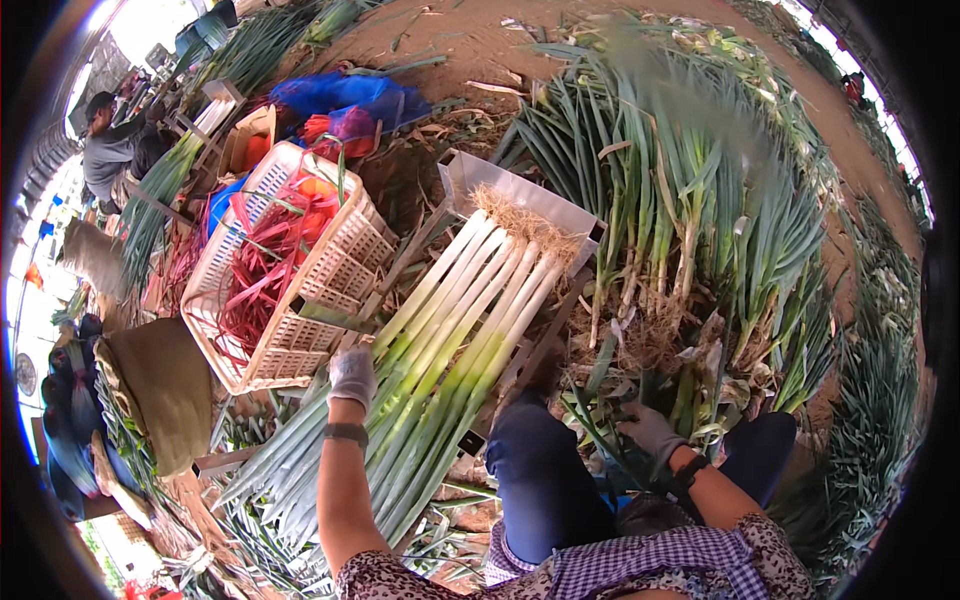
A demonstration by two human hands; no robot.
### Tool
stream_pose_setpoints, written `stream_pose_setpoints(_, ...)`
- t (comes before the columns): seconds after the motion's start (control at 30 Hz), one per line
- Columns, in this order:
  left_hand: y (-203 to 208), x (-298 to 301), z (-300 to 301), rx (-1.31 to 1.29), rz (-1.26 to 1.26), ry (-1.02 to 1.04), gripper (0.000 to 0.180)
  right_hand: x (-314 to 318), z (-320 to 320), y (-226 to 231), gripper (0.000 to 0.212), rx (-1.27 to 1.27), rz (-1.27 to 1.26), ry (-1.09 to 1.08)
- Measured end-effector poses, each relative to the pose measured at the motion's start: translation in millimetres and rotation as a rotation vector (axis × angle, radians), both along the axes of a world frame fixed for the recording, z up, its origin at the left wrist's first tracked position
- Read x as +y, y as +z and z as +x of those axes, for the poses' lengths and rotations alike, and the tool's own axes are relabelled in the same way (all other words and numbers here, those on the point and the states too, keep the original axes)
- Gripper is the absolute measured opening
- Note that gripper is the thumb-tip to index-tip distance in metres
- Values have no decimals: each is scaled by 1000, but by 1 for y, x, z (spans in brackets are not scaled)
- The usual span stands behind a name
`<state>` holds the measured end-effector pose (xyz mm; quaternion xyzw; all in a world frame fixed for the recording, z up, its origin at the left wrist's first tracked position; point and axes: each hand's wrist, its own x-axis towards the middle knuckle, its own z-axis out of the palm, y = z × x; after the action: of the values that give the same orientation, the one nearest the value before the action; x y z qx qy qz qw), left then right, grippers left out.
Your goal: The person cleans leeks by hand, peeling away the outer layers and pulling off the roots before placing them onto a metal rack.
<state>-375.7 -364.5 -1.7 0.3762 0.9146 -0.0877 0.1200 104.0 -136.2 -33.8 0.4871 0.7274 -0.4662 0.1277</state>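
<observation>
A row of several long scallions (470, 300) lies on a slanted metal-ended rack (520, 190), white stalks and roots against the plate, green leaves trailing toward me. My left hand (352, 378), in a pale glove, is at the row's left edge, fingers curled in against the stalks' green part; its fingertips are partly hidden. On the right, beside my knee, my gloved right hand (652, 432) is closed about loose green scallion leaves (597, 425), below the roots of the big pile.
A beige plastic crate (335, 260) holding red straps (265, 265) stands left of the rack. Untrimmed scallions (690, 170) are heaped at the right. Blue netting (350, 97) lies behind the crate. At far left another person (115, 140) sits by a similar rack.
</observation>
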Motion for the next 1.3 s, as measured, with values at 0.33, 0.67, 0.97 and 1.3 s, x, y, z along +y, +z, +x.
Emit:
stream_pose_setpoints(0.33, -2, -39, -32, -54, -93, -44, 38, 8, 46, -14, 48, 17, -63, -156)
stream_pose_setpoints(0.67, -5, -22, -19, -262, -21, -11, 30, -2, 18, -32, 51, 46, -127, -31)
stream_pose_setpoints(0.97, -14, -28, 5, -77, 24, 50, 27, -10, -30, -18, 44, -103, -107, 67)
stream_pose_setpoints(1.3, -15, -33, -15, -92, -91, 39, 31, -6, -18, 0, 46, -1, -47, 74)
